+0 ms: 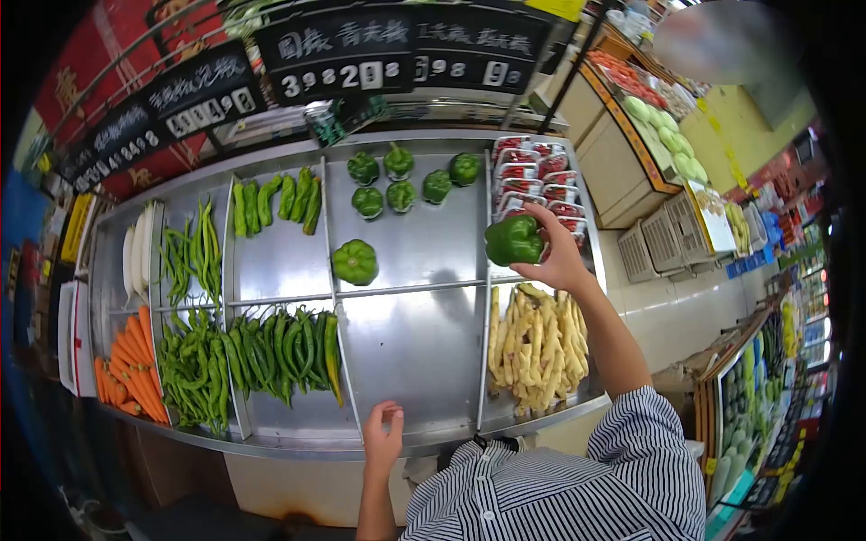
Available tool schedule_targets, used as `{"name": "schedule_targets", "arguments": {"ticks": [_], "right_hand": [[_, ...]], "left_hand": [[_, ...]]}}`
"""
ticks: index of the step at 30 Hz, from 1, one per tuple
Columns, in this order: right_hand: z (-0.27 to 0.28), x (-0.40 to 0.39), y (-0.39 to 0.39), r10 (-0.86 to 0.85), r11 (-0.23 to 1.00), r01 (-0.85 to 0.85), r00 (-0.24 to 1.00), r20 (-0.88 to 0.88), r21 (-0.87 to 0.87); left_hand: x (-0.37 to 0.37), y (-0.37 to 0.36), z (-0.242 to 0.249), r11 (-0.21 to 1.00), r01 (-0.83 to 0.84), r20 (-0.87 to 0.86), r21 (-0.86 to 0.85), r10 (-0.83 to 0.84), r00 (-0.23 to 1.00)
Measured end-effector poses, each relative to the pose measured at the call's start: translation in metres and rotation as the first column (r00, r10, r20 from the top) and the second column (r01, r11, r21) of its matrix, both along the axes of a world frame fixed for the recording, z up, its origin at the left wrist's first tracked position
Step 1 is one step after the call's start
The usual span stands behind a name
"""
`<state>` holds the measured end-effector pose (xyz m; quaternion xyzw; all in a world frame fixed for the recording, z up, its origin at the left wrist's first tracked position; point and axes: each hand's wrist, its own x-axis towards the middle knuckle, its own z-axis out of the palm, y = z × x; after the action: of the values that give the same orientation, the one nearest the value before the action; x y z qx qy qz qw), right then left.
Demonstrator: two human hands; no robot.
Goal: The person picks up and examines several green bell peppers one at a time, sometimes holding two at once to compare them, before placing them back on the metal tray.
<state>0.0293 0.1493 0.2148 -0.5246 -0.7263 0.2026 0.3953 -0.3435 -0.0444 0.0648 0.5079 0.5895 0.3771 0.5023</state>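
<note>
My right hand point(561, 257) grips a green bell pepper point(514, 240), held up over the right side of the metal display bin point(410, 338). Below and behind that pepper lie packed trays of red produce point(519, 171) and a heap of pale yellow, finger-like roots point(538, 347). Near the bin's front edge, my left hand point(384, 431) is empty, its fingers loosely bent and apart. One bell pepper point(354, 261) sits alone in the upper middle compartment. Several more bell peppers point(400, 194) stand in a group toward that compartment's back.
Left compartments hold long green peppers point(287, 352), light green peppers point(253, 206), thin chillies point(194, 252), carrots point(135, 365) and white radishes point(138, 252). Black price boards point(334, 54) hang behind the bin. Grey crates point(663, 236) and a vegetable shelf point(744, 406) stand to the right.
</note>
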Motion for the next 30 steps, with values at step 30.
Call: {"name": "schedule_targets", "arguments": {"ticks": [30], "right_hand": [[0.037, 0.214, -0.393, 0.168, 0.957, -0.214, -0.143, -0.975, 0.196]], "left_hand": [[0.256, -0.130, 0.054, 0.645, 0.736, -0.239, 0.205, -0.696, 0.677]]}}
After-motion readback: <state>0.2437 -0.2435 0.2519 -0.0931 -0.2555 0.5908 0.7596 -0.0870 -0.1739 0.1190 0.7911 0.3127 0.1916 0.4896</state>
